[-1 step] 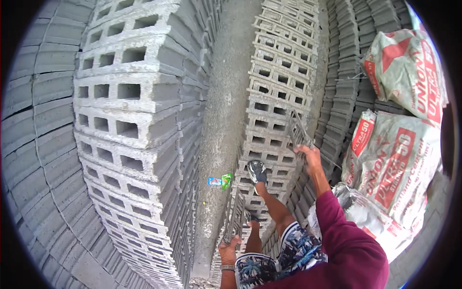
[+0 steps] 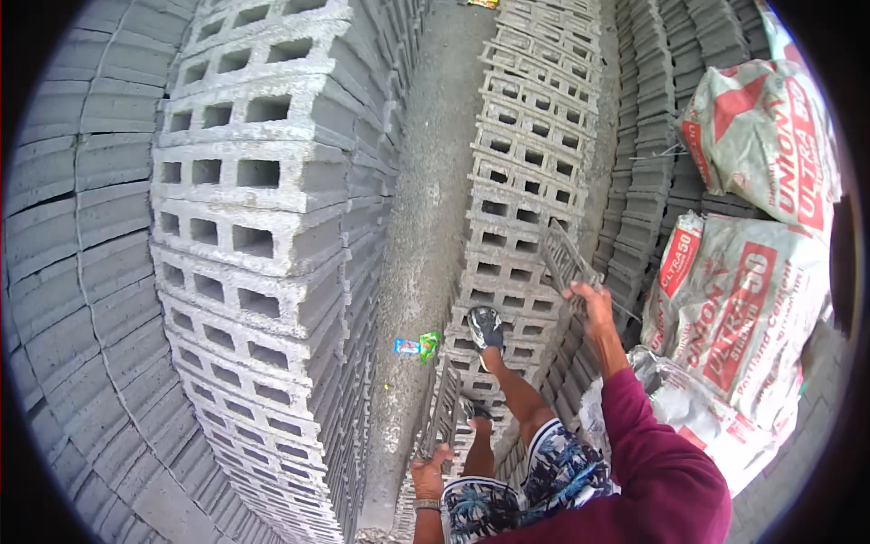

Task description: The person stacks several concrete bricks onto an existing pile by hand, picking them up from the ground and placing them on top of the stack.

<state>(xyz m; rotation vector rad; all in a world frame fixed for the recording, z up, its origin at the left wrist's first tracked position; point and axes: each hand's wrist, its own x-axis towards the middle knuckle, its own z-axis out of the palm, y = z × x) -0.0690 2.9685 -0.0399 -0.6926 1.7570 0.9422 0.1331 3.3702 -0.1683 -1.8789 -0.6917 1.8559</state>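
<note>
My right hand (image 2: 589,302) is closed on one end of a flat grey slotted plate (image 2: 566,254), which is tilted over the row of hollow concrete blocks (image 2: 505,242). Lower and to the left, my left hand (image 2: 430,465) grips the near end of a similar slotted plate (image 2: 441,410), which stands steeply on edge beside the same row. The fingers of both hands are partly hidden. What the plates are made of is unclear. My feet, in dark shoes (image 2: 485,326), rest on the blocks between the two plates.
A tall stack of hollow blocks (image 2: 237,204) rises on the left, with a narrow concrete path (image 2: 421,208) beside it. Blue and green wrappers (image 2: 419,345) lie on the path. White and red cement bags (image 2: 725,308) sit at the right, next to more stacked blocks (image 2: 639,136).
My right hand has shifted slightly right and down, and its plate has turned to show more of its slotted face. The left hand barely differs. The view has shifted slightly.
</note>
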